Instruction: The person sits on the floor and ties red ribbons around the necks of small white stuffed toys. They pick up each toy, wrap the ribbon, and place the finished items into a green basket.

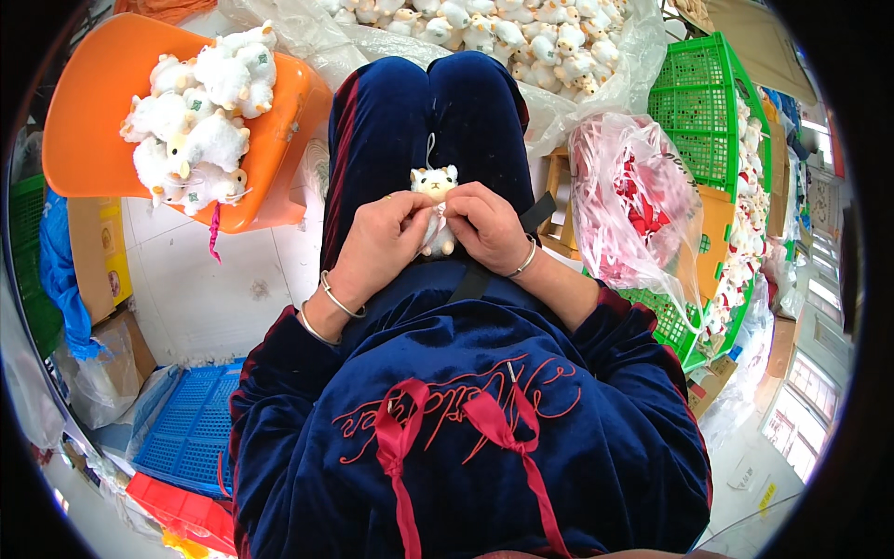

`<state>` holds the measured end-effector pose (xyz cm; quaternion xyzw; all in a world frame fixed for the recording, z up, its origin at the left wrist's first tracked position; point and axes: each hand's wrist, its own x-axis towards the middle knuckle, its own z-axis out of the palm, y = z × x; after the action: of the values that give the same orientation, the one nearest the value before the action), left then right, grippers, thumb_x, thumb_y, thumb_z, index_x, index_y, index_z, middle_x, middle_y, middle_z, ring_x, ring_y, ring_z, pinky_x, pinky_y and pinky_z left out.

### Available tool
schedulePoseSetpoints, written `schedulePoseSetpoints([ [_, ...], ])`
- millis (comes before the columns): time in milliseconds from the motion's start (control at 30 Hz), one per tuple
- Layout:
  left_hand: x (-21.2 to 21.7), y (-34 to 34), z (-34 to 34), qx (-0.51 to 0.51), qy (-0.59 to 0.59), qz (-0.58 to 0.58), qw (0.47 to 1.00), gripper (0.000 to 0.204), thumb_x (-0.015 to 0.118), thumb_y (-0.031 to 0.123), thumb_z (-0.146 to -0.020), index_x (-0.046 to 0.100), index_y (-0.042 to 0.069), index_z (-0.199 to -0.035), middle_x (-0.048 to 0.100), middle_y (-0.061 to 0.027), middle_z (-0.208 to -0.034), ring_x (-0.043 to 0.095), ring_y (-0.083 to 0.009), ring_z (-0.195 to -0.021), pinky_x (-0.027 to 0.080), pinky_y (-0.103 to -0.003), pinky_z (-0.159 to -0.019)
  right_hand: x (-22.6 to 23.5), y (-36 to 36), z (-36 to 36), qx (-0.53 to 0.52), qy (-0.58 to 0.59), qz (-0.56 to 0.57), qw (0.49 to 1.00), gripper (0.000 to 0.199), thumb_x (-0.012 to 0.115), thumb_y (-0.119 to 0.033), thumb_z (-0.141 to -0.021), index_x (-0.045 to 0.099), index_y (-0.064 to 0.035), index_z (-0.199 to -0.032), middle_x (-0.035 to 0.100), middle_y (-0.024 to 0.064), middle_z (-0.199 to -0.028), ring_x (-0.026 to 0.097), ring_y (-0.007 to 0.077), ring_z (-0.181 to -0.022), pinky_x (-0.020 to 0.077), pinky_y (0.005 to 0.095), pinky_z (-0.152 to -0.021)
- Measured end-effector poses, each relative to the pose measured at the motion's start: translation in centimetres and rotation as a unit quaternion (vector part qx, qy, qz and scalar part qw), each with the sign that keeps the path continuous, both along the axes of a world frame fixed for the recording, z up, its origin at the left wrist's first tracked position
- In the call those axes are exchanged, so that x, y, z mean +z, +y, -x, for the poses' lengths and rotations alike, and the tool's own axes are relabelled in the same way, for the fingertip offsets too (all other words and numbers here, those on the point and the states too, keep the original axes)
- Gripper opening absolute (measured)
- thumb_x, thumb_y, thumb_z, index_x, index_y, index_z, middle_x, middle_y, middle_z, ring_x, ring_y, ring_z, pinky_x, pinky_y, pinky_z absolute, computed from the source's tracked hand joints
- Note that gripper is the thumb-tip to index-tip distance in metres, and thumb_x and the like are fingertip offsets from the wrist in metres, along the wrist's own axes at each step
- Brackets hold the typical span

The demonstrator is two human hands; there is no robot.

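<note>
A small white plush toy [434, 184] with a tan face and little ears lies face up on my lap, a thin white loop at its head. My left hand [388, 235] and my right hand [489, 226] meet at its neck from either side. Both have thumb and forefinger pinched together there. Something thin and whitish seems to run between the fingertips, too small to name. The toy's lower body and feet show below my fingers.
On the left, an orange chair [88, 112] bears several white plush toys [200, 130]. Ahead, a clear plastic bag [643, 56] holds many more. At right are a bag of pink-and-red ribbons [638, 200] and a green crate [689, 93]. A blue crate [191, 419] lies lower left.
</note>
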<state>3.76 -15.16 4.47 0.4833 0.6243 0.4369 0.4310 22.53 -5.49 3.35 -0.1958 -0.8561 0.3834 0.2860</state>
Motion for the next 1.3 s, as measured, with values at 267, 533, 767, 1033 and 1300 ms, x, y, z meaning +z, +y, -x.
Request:
schedulePoseSetpoints([
  [267,0.1,1.4,1.7,-0.116,0.112,-0.073,0.984,0.018,0.071,0.011,-0.093,0.075,0.003,-0.108,0.074,-0.0165,-0.093,0.073,-0.0328,-0.083,0.057,-0.038,-0.074,0.1,0.1,-0.1,0.010,-0.004,0.001,1.000,0.021,0.075,0.004,-0.083,0.064,-0.0028,-0.100,0.066,0.0134,-0.100,0.068,0.0313,-0.088,0.0571,0.0366,-0.076],
  [533,0.2,3.3,3.6,-0.238,0.204,-0.148,0.938,0.014,0.068,0.021,-0.094,0.071,0.008,-0.091,0.071,-0.0154,-0.082,0.072,-0.0349,-0.077,0.058,-0.044,-0.069,0.2,0.5,-0.2,0.027,-0.004,-0.014,1.000,0.019,0.076,0.004,-0.083,0.066,-0.0036,-0.098,0.067,0.0120,-0.098,0.068,0.0300,-0.088,0.0573,0.0356,-0.075],
  [767,0.6,4.1,4.2,-0.302,0.213,-0.115,0.922,0.013,0.072,0.016,-0.093,0.072,0.006,-0.100,0.074,-0.0154,-0.089,0.073,-0.0344,-0.081,0.058,-0.041,-0.074,0.3,0.5,-0.2,0.022,-0.003,0.010,1.000,0.020,0.076,0.003,-0.084,0.066,-0.0038,-0.099,0.067,0.0116,-0.099,0.068,0.0300,-0.088,0.0572,0.0359,-0.075],
  [1033,0.6,4.1,4.3,-0.298,0.195,-0.117,0.927,0.013,0.071,0.016,-0.093,0.072,0.005,-0.100,0.073,-0.0168,-0.088,0.072,-0.0355,-0.081,0.058,-0.042,-0.073,0.2,0.6,-0.2,0.028,-0.006,0.011,1.000,0.020,0.076,0.003,-0.084,0.066,-0.0042,-0.099,0.067,0.0113,-0.099,0.068,0.0303,-0.089,0.0568,0.0363,-0.076],
  [1300,0.4,4.1,3.7,-0.269,0.176,-0.136,0.937,0.019,0.066,0.023,-0.096,0.068,0.005,-0.089,0.069,-0.0175,-0.079,0.070,-0.0384,-0.076,0.056,-0.047,-0.068,0.4,0.6,-0.1,0.027,-0.011,0.014,0.999,0.018,0.075,0.003,-0.085,0.066,-0.0045,-0.098,0.067,0.0111,-0.098,0.068,0.0303,-0.088,0.0563,0.0362,-0.076],
])
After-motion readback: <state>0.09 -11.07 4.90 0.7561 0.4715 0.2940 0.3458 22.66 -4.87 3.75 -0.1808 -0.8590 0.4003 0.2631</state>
